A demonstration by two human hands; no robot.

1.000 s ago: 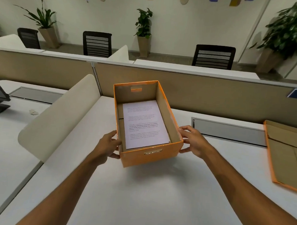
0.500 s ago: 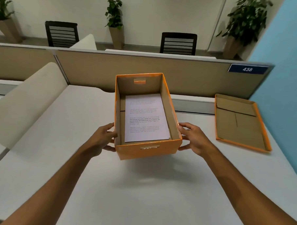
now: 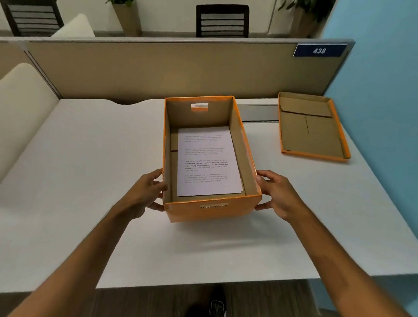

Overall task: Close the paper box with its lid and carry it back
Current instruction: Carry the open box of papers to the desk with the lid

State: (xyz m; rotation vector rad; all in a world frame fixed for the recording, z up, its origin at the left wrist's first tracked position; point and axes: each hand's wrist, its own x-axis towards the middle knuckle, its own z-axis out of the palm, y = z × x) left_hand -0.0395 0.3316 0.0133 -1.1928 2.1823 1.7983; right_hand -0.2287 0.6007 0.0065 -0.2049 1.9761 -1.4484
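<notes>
An open orange paper box point(image 3: 213, 210) with brown cardboard inside is held just above the white desk point(image 3: 82, 176); a shadow lies under it. Printed white sheets point(image 3: 208, 160) lie flat on its bottom. My left hand point(image 3: 146, 194) grips the box's left wall near the front corner. My right hand point(image 3: 277, 195) grips the right wall opposite. The orange lid point(image 3: 312, 129) lies upside down on the desk to the right, at the back, apart from the box.
A beige partition point(image 3: 159, 67) with a blue "438" plate point(image 3: 319, 51) closes the desk's far side. A cream divider point(image 3: 15, 116) stands at the left, a blue wall point(image 3: 384, 118) at the right. A cable tray cover point(image 3: 258, 112) lies behind the box. My shoe point(image 3: 217, 307) shows below the desk's front edge.
The view has swung right and down, and the box held in both hands has come nearer the lid. Both hands keep their grip on the box's sides.
</notes>
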